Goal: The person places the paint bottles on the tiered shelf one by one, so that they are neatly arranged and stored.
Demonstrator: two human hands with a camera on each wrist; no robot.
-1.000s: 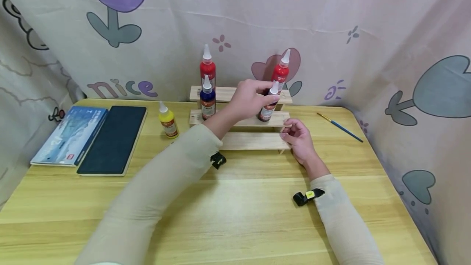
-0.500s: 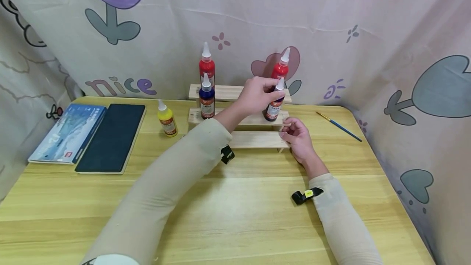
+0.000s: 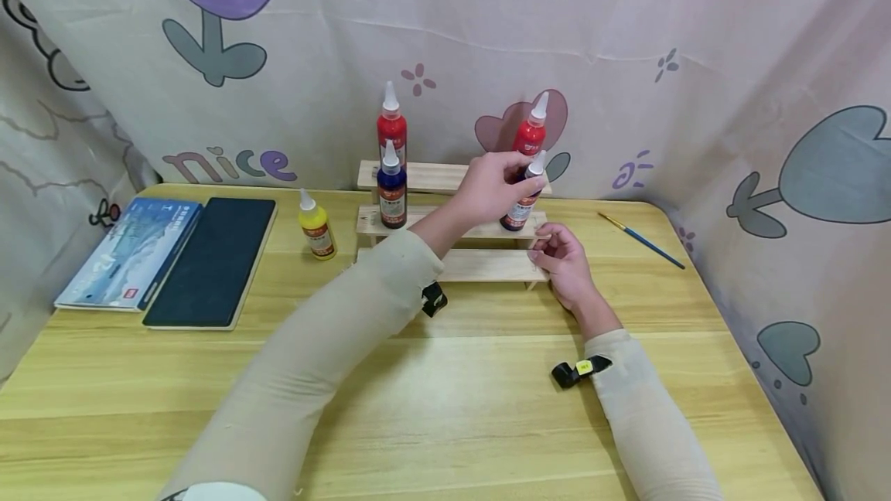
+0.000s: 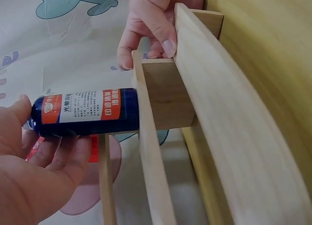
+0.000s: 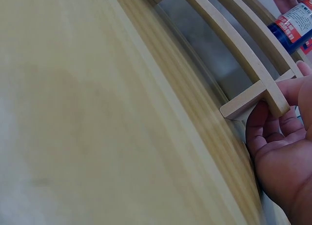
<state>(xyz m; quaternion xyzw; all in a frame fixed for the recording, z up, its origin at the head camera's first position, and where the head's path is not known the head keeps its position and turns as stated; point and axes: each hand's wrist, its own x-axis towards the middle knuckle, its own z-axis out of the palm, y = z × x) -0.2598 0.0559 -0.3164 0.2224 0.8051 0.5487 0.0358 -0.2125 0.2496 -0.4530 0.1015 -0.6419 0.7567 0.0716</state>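
Observation:
My left hand pinches a dark blue squeeze bottle near its white nozzle, thumb and fingers on opposite sides. In the left wrist view the base of this blue bottle meets the middle step of a wooden three-step rack. In the head view it leans slightly right at that step's right end. My right hand holds the rack's right end at the lowest step, as the right wrist view also shows. Another blue bottle stands on the middle step's left. Two red bottles, left and right, occupy the top step.
A yellow bottle stands on the table left of the rack. Further left lie a dark notebook and a blue-white book. To the right lies a thin blue paintbrush. A patterned curtain hangs behind the table.
My left hand has shifted right with the blue bottle along the middle step, nearer its right end. The bottle's tilt has varied slightly. My right hand keeps its place on the rack.

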